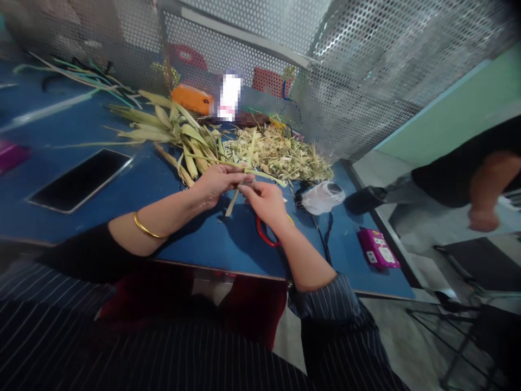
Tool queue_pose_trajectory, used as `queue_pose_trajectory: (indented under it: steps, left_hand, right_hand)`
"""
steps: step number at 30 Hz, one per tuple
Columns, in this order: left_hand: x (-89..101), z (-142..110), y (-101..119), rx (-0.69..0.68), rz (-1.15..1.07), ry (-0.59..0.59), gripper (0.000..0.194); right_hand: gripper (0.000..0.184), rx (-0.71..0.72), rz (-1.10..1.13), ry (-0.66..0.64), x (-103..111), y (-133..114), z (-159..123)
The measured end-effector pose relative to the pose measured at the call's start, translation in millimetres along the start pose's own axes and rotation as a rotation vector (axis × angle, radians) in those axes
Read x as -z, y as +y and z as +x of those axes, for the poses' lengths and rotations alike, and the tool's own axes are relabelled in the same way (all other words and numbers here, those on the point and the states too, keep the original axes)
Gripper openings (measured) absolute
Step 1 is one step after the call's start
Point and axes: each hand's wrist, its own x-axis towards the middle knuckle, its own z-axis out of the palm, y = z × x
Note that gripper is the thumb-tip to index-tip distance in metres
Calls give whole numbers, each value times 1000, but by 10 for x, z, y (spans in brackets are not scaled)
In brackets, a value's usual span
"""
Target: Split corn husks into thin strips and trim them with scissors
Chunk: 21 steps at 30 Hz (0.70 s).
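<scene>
My left hand pinches narrow green leaf strips that look like corn husk and cross each other. Thumb and fingertips of my right hand are closed on the same strips, close beside the left fingertips. One strip end points down below the hands, another sticks up behind them. Just beyond lie a bunch of long dry husk leaves and a heap of shredded husk pieces. Partly hidden under my right hand is a red and yellow looped thing, perhaps a scissors handle.
A dark-screened phone lies left on the blue table. On the right are a wrapped white roll, a black cylinder and a purple packet. An orange object sits before the perforated metal screen. Someone stands at right.
</scene>
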Motion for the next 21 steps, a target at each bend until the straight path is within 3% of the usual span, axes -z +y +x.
queue_pose_trajectory:
  steps: [7, 16, 19, 21]
  left_hand:
    - [-43, -23, -31, -5, -61, 0, 13]
    - [-35, 28, -52, 2, -144, 128, 22]
    - [-20, 38, -44, -1, -128, 143, 27]
    - [-15, 24, -15, 5, -121, 144, 27]
  right_hand:
    - [30, -75, 238, -70, -190, 129, 5]
    - [33, 19, 178, -137, -149, 48, -21]
    - [33, -43, 259, -161, -150, 35, -25]
    - [31, -146, 423, -84, -134, 40, -5]
